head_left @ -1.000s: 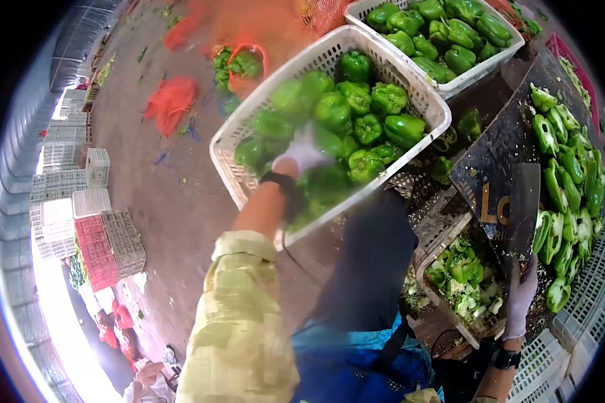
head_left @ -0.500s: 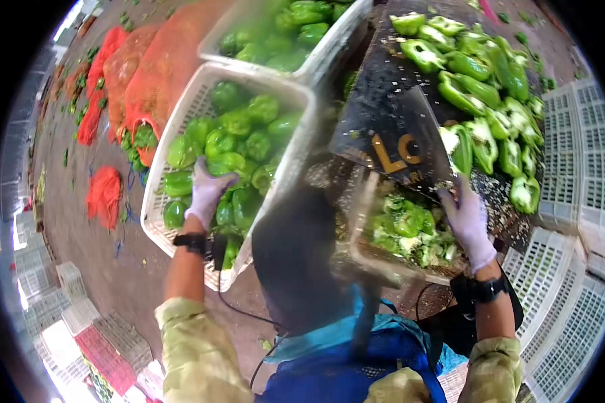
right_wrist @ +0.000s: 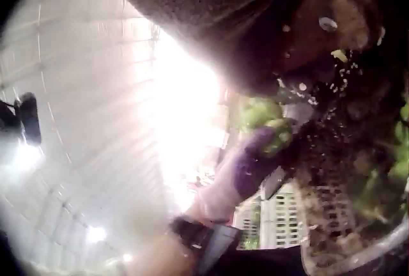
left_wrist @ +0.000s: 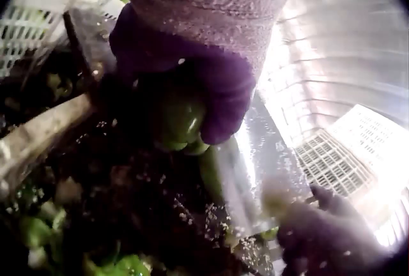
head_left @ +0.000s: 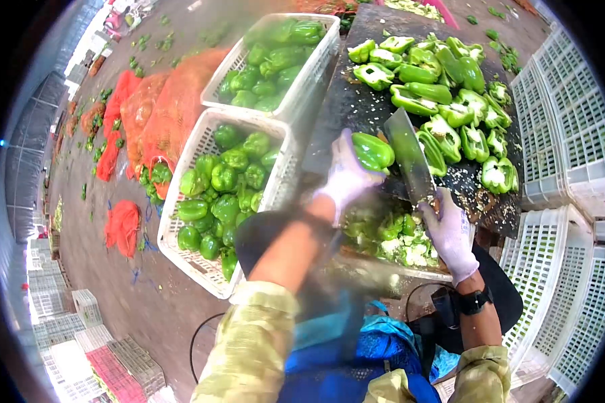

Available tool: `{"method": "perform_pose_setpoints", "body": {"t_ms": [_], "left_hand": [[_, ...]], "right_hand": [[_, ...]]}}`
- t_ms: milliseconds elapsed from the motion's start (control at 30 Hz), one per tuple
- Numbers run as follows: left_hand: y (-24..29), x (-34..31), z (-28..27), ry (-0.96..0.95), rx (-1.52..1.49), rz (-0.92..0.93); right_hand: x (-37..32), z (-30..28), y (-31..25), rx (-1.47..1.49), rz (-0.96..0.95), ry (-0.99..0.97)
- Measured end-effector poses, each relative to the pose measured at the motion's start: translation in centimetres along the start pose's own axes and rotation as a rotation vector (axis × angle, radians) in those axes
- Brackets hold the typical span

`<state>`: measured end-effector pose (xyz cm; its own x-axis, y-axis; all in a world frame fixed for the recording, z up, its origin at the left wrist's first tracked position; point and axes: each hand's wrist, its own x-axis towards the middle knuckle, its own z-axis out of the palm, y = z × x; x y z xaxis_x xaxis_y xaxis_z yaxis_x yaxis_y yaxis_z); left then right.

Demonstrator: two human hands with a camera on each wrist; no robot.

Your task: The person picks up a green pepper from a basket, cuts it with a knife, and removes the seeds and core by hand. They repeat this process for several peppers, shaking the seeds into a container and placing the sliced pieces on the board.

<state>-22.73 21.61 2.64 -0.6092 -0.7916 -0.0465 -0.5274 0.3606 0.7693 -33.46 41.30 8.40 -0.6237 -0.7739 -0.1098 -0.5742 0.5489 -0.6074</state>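
Note:
My gloved left hand (head_left: pixel 347 173) grips a whole green bell pepper (head_left: pixel 373 152) over the near part of the dark board (head_left: pixel 339 101). In the left wrist view the fingers wrap around that pepper (left_wrist: pixel 182 119), beside the broad blade. My gloved right hand (head_left: pixel 448 232) holds a cleaver (head_left: pixel 410 154) by its handle, blade upright and pointing away from me, just right of the pepper. Halved green peppers (head_left: pixel 474 144) lie heaped on the board's right side, past the blade. A bin of pepper scraps (head_left: pixel 400 242) sits below the board's near edge, partly covered by my left hand.
A white crate of whole peppers (head_left: pixel 168 232) stands at my left, with a second pepper crate (head_left: pixel 333 37) behind it. Red mesh sacks (head_left: pixel 175 101) lie beyond them. Stacked white crates (head_left: pixel 571 121) border the board on the right.
My left hand has lifted a pepper out of the near crate and carried it right to the board, beside the cleaver. My right hand keeps hold of the cleaver. The head view has turned right.

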Motion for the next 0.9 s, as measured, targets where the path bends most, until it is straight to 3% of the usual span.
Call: {"method": "perform_pose_setpoints", "body": {"t_ms": [33,167,300,433,567,700,867,900], "left_hand": [[0.1,-0.8,0.5,0.050,-0.008,0.014],[-0.8,-1.5,1.0,0.100,0.068,0.067],[-0.7,-1.7,0.8,0.105,0.015,0.083],[-0.2,-1.4,0.3,0.033,0.011,0.022],[-0.2,-0.8,0.3,-0.069,0.070,0.009],[-0.5,-0.5,0.2,-0.062,-0.024,-0.063],[-0.1,-0.8,0.2,-0.035,0.002,-0.003],[-0.3,-0.4,0.4,-0.018,-0.033,0.018]], "right_hand": [[-0.5,-1.3,-0.9,-0.027,0.041,-0.038],[-2.3,-2.4,-0.6,-0.045,-0.114,-0.005],[-3.4,-3.2,-1.3,-0.109,-0.198,-0.094],[-3.5,-2.8,-0.7,-0.165,-0.308,-0.040],[-1.9,-4.1,-2.6,-0.209,-0.249,-0.209],[1.2,-3.3,-4.1,-0.281,-0.270,-0.295],[4.0,-0.2,-4.0,-0.254,-0.350,-0.336],[4.7,1.3,-3.1,-0.231,-0.430,-0.265]]}}
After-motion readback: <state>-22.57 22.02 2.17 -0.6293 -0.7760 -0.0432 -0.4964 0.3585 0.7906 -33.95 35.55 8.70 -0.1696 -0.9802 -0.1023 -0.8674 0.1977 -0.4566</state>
